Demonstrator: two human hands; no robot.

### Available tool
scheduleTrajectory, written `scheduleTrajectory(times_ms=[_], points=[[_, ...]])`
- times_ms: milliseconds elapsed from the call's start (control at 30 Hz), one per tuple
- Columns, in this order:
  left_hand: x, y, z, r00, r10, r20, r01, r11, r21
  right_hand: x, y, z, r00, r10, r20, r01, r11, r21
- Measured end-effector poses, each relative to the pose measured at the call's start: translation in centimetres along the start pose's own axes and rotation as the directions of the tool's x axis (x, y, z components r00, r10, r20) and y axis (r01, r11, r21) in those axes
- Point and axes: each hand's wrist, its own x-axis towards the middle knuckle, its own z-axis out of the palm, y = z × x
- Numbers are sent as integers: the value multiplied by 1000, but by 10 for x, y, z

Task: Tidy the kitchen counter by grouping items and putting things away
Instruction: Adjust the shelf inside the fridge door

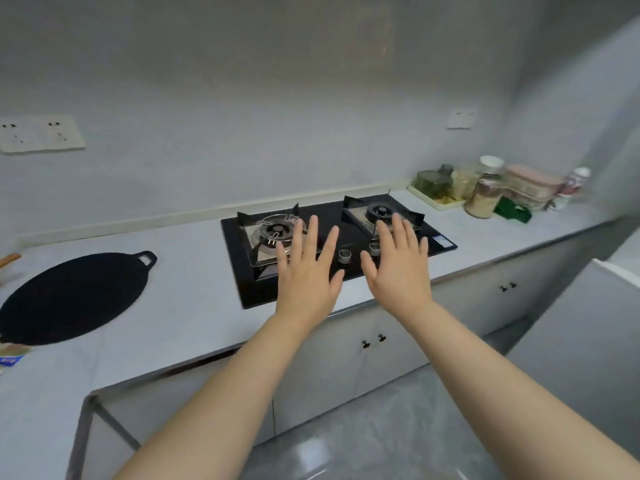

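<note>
My left hand [308, 271] and my right hand [398, 268] are stretched out side by side, palms down, fingers straight and spread, over the front of the black gas hob [239, 271]. Neither holds anything. At the counter's far right stands a group of items: a grain-filled jar [482, 199], a green glass container [433, 185] on a cream tray [437, 203], a white-lidded jar [491, 164], pink stacked boxes [531, 185], a green packet [512, 210] and a white bottle [576, 183]. A flat black round pan [69, 299] lies on the counter at left.
The pale counter [180, 271] runs along the wall, with cupboard doors [346, 362] below. Two knobs [345, 256] sit at the hob's front. A small blue-and-white packet [10, 358] lies at the left edge. Wall sockets [40, 133] are upper left. A white appliance [595, 323] stands at right.
</note>
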Motion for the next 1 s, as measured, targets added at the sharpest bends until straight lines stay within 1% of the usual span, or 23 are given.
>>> scheduleTrajectory(times_ms=[267, 333, 433, 533, 667, 833, 900, 967, 1000], points=[[-24, 111, -3, 990, 134, 53, -129, 988, -83, -63, 94, -53, 980, 198, -7, -197, 977, -76], [-25, 141, -3, 983, 174, 57, -166, 979, -122, -77, 119, -68, 968, 247, -30, -249, 964, -89], [-22, 165, 0, 977, 210, 43, -201, 968, -152, -85, 139, -81, 955, 294, -48, -298, 949, -106], [-20, 202, 6, 961, 273, 50, -259, 948, -187, -98, 172, -97, 925, 368, -92, -378, 915, -140], [-17, 263, 14, 922, 378, 88, -354, 912, -208, -117, 227, -118, 860, 496, -114, -509, 844, -170], [-14, 313, 23, 890, 446, 96, -418, 881, -222, -126, 289, -139, 765, 631, -125, -642, 734, -221], [-12, 329, 28, 880, 465, 100, -432, 870, -238, -131, 311, -146, 707, 696, -128, -706, 685, -178], [-10, 344, 32, 872, 480, 96, -446, 861, -245, -138, 333, -152, 655, 744, -128, -755, 649, -94], [-9, 346, 34, 873, 479, 91, -447, 860, -246, -140, 340, -152, 651, 748, -130, -759, 646, -79]])
